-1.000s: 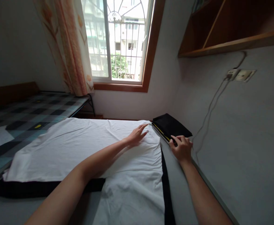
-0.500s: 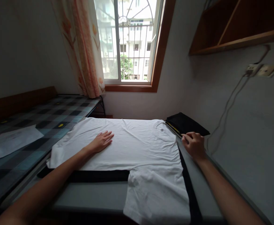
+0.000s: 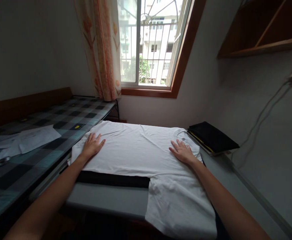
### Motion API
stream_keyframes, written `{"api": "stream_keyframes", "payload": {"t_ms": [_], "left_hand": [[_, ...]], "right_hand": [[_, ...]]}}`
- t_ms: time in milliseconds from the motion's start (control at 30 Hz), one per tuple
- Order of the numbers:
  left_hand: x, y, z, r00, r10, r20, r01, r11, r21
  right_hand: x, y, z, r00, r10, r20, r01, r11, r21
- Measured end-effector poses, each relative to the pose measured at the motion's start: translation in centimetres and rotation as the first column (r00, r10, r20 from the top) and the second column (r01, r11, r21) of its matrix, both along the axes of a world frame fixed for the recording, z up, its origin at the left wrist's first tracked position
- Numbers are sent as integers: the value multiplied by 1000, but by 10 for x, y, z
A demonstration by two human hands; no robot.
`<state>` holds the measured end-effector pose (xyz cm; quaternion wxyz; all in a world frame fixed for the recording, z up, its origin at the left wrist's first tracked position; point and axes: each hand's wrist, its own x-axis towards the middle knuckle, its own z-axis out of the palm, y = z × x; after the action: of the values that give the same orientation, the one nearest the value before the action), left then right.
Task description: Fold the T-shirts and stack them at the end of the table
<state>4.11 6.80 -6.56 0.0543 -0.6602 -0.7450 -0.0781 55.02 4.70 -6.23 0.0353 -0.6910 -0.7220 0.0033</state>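
A white T-shirt (image 3: 136,150) lies spread sideways over the table (image 3: 111,198), its collar to the right and one sleeve draping toward me over the front edge. My left hand (image 3: 93,146) rests flat near the shirt's hem end, fingers spread. Close to the collar, my right hand (image 3: 182,151) also lies on the fabric with its fingers apart. Neither hand grips anything. Under the shirt, a black cloth (image 3: 116,179) shows as a strip along the front.
A black folder-like item (image 3: 212,136) lies at the table's right back corner. On the left stands a bed with a checked mattress (image 3: 48,115), papers (image 3: 36,138) on it. Beyond are a curtain (image 3: 102,50) and a barred window (image 3: 153,50). A cord (image 3: 263,113) hangs along the right wall.
My right hand has moved left from beside the black item onto the shirt near the collar, its fingers now spread. My left hand has slid toward the hem. The view has turned slightly left.
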Motion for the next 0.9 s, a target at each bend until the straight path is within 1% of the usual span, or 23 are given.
{"api": "stream_keyframes", "payload": {"t_ms": [67,167,367,433,467,533,567,633,667,700,733,800,833,867,900], "left_hand": [[1,2,-2,1000,-4,-20,3,999,-37],[2,7,-5,999,-15,-48,13,998,-57],[2,15,-5,1000,-8,-19,7,998,-69],[4,12,-3,1000,-19,4,19,999,-44],[5,9,-1,999,-28,21,28,1000,-12],[6,1,6,998,-27,55,22,995,102],[5,-4,10,997,3,74,-15,985,173],[-1,-11,21,985,119,127,-152,942,298],[-8,-14,27,969,186,163,-231,916,329],[-16,-16,33,947,247,205,-304,894,329],[-25,-18,39,922,290,257,-361,885,295],[-45,-21,48,855,319,410,-404,904,140],[-54,-22,51,803,309,509,-383,923,44],[-62,-24,52,745,279,606,-337,941,-18],[-68,-26,53,684,241,689,-286,957,-50]], "right_hand": [[-1,-3,-4,999,3,34,-3,1000,4],[1,-3,-6,998,-8,56,7,1000,8],[2,4,-5,997,-9,77,8,1000,6],[3,4,-5,997,-6,71,4,1000,24],[3,4,-6,998,-3,64,0,999,37],[6,4,-8,999,11,45,-14,998,65],[8,4,-9,999,20,35,-23,997,80],[11,5,-12,999,39,17,-41,993,111],[13,5,-13,999,47,10,-48,991,125],[14,6,-14,999,54,3,-54,989,137],[15,6,-16,998,60,-4,-59,988,146],[17,7,-17,998,67,-18,-64,986,156],[17,7,-18,997,69,-25,-64,985,158],[18,7,-19,997,73,-30,-68,985,161],[19,7,-19,996,81,-34,-74,983,167]]}}
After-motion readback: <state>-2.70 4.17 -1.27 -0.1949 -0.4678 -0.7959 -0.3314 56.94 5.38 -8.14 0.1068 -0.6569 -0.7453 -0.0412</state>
